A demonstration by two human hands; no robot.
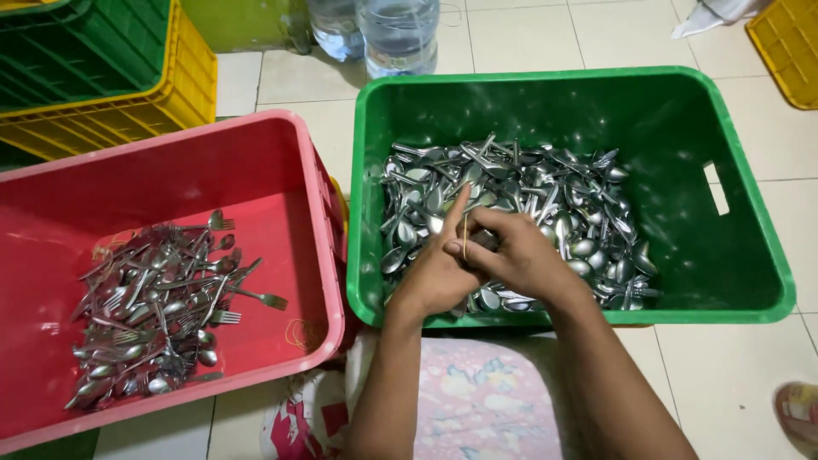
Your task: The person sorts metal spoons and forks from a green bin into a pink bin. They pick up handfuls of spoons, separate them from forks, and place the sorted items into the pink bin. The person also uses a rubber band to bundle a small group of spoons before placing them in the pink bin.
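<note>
Starting at the left: stacked yellow crate (183, 94), then a red tub (281, 170) holding a heap of forks (162, 307), then a green tub (545, 94) holding a heap of spoons (528, 204). Over the spoons' near edge, the left hand (439, 273) and right hand (520, 251) meet, both closed around a small bundle of spoons (484, 241) with a thin rubber band (465, 238) stretched across the fingers. Judged best practice: keep handles aligned, band seated mid-bundle, tension even.

light: bright, even, overhead | glare: specks on spoons (520, 204) & green crate (741, 170) wall | shadows: soft, short | blur: slight at hands | edges: mild wide-angle bend
</note>
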